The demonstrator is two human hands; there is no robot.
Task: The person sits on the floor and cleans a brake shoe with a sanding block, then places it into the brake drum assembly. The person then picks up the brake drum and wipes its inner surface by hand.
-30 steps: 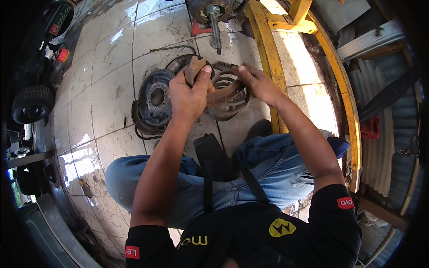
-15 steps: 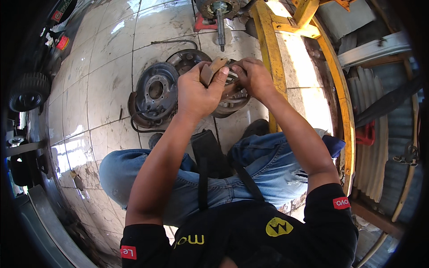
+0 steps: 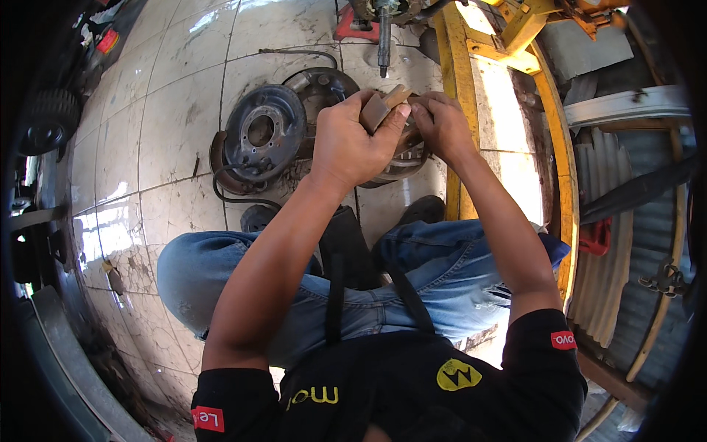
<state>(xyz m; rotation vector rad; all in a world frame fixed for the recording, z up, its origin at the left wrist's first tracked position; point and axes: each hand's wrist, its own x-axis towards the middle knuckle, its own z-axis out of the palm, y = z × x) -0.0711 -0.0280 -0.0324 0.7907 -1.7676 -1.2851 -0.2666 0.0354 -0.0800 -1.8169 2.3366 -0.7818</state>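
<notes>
Both hands are raised in front of me over the floor, around what looks like a brown, curved brake shoe (image 3: 375, 113). My left hand (image 3: 346, 144) is closed round one end, its thumb pressed along the edge. At the other side my right hand (image 3: 447, 127) pinches with bent fingers; part of what it grips is hidden behind them. Below the hands lies a round, ribbed metal part (image 3: 401, 166), mostly covered. To the left a dark brake backing plate (image 3: 286, 121) with a central hole leans on other parts, and a second dark plate (image 3: 324, 81) lies behind it.
A yellow steel frame (image 3: 455, 81) stands close on the right. Ahead, a metal axle shaft (image 3: 384, 44) sticks out toward me, beside a red stand (image 3: 357, 26). A black hose (image 3: 250, 201) curls on the tiled floor (image 3: 177, 110). A tyre (image 3: 53, 121) is at far left.
The view has shifted a little, so hands and floor parts sit slightly further right. Both hands keep their hold, and the brake shoe has turned slightly.
</notes>
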